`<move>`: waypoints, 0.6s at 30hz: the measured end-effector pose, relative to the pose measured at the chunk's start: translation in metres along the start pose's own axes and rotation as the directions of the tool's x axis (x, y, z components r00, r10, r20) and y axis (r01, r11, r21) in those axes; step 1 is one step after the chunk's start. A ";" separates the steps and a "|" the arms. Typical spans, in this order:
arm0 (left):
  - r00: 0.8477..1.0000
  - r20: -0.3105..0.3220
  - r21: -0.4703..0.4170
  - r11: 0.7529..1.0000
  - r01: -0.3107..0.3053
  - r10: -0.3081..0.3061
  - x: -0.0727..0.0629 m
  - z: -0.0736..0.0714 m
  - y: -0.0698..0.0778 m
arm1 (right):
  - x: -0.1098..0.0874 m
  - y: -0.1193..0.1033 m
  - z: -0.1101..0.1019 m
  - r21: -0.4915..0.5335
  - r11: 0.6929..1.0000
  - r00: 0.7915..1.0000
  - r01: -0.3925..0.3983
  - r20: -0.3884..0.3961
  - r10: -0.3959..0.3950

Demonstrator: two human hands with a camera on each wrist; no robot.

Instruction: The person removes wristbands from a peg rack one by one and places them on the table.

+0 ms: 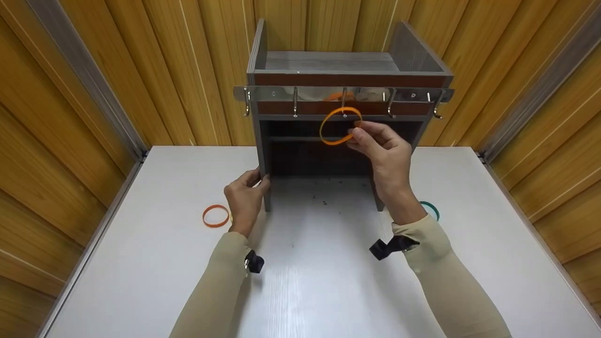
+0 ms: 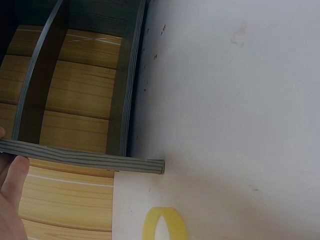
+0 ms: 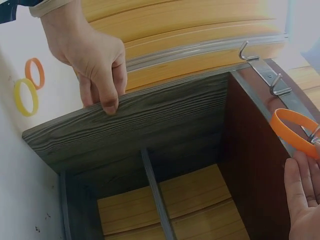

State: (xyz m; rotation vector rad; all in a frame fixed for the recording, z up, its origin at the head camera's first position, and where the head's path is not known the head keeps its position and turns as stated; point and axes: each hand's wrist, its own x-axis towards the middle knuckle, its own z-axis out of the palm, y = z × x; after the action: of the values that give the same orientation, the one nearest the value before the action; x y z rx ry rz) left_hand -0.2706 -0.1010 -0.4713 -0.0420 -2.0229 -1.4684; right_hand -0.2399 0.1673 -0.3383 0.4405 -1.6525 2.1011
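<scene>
Between thumb and fingers, my right hand (image 1: 387,152) pinches an orange wristband (image 1: 325,126) in front of the middle hook of a metal hook rail (image 1: 319,94). In the right wrist view the orange wristband (image 3: 295,142) is close to a hook, and whether they touch cannot be told. The rail runs across the front of a grey wooden shelf unit (image 1: 328,61). My left hand (image 1: 244,199) grips the front edge of the unit's left side panel, thumb on one face and fingers on the other, as the right wrist view shows.
A red-orange wristband (image 1: 216,226) and a yellow wristband (image 3: 18,100) lie on the white table (image 1: 141,272) left of the unit. A teal wristband (image 1: 436,211) lies at the right, partly behind the right forearm. Wood-slat walls (image 1: 70,164) surround the table.
</scene>
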 end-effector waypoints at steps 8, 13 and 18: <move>1.000 0.006 0.010 1.000 0.009 -0.009 0.000 0.000 -0.001 | -0.002 -0.009 0.001 0.016 1.000 1.000 0.018 -0.007 -0.018; 1.000 0.004 0.023 1.000 0.007 -0.007 0.000 0.000 -0.002 | -0.005 -0.013 -0.001 0.011 1.000 1.000 0.015 -0.009 -0.015; 1.000 0.007 0.032 0.999 0.012 -0.012 0.001 0.000 -0.001 | -0.009 -0.016 -0.007 0.003 1.000 1.000 0.013 -0.008 -0.013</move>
State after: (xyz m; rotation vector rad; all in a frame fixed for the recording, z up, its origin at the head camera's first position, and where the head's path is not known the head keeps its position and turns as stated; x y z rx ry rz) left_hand -0.2719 -0.1022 -0.4720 -0.0215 -2.0551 -1.4454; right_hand -0.2242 0.1758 -0.3308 0.4425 -1.6382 2.0930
